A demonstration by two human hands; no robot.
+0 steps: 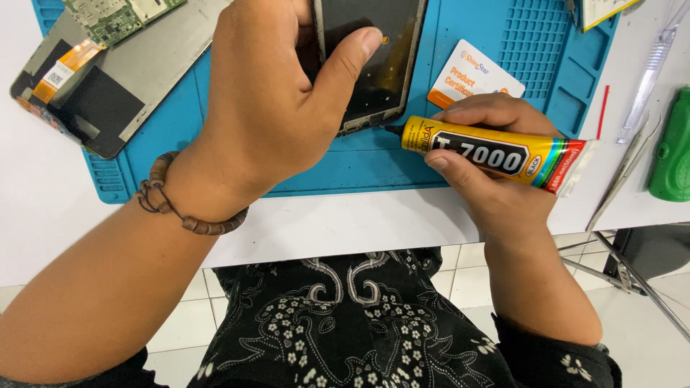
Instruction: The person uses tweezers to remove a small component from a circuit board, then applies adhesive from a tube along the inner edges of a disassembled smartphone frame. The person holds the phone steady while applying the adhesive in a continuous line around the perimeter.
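White tabletop [345,223] runs across the upper part of the view, with pale floor tiles below its near edge and a blue work mat [374,165] laid over the middle of it. At ten o'clock, half on the mat, lies an opened tablet back [108,86], grey and black, with a green circuit board at its top and an orange ribbon strip on its left. Toward eleven o'clock the left hand [266,93], a beaded bracelet [188,215] round its wrist, closes around a black phone frame [374,65], thumb pressed on the dark inner face. Just past twelve o'clock a small white card [474,75] with an orange corner band rests tilted on the mat. At two o'clock the right hand [489,151] grips a yellow glue tube [496,152] lying almost level; it bears a black oblong label and red, green and blue stripes near its flat crimped end, and its dark nozzle points left, touching the frame's lower right corner. At three o'clock metal tweezers [632,154] and a green tool [672,147] lie on bare table.
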